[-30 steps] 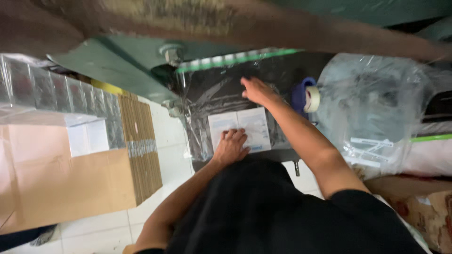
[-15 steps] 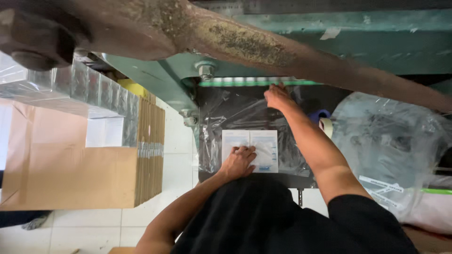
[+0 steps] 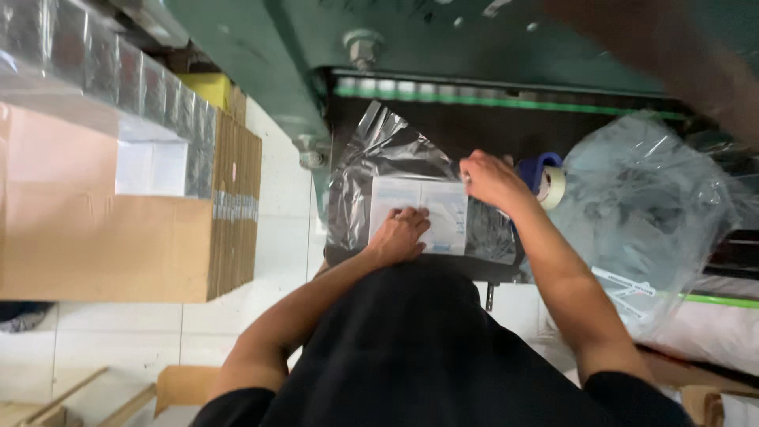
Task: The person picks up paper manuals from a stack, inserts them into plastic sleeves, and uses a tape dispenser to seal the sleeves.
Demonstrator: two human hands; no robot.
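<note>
White packet (image 3: 419, 212), one, in one clear bag (image 3: 379, 154): left hand (image 3: 401, 235) presses flat, right hand (image 3: 490, 178) grip pinches its corner.

A green machine frame (image 3: 261, 63) spans the area beyond the hands. White floor tiles (image 3: 118, 340) lie below-left. A cardboard box stack (image 3: 111, 237) stands left; a large clear plastic bag (image 3: 648, 205) sits right.
</note>
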